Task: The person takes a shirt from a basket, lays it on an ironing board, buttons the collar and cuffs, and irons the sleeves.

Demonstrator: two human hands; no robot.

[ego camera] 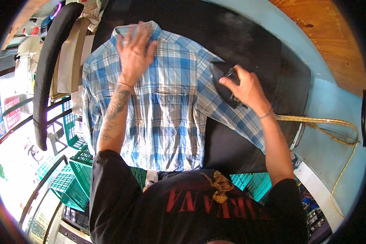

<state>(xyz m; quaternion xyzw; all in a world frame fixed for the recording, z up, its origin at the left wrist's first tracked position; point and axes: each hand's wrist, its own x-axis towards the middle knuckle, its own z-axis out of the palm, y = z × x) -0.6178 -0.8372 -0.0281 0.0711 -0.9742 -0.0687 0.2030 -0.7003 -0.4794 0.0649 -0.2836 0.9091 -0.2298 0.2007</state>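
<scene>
A blue, white and grey plaid button-up shirt [177,77] lies spread front side up on the black padded ironing surface [250,39]. My left hand [135,50] is blurred and rests flat over the collar, fingers spread, holding nothing. With my right hand [248,88] I grip a black clothes iron [227,94]. Its pointed end faces the shoulder, and its body covers part of the upper sleeve [239,123]. That sleeve stretches out to the lower right, towards the near edge. A chest pocket [170,99] and a row of buttons show on the front.
A padded black sleeve board [47,73] stands along the left side. Green plastic baskets [70,186] sit lower left, with another green basket [256,184] under the near edge. A yellowish cord [320,119] runs from near my right wrist to the pale blue wall [329,146].
</scene>
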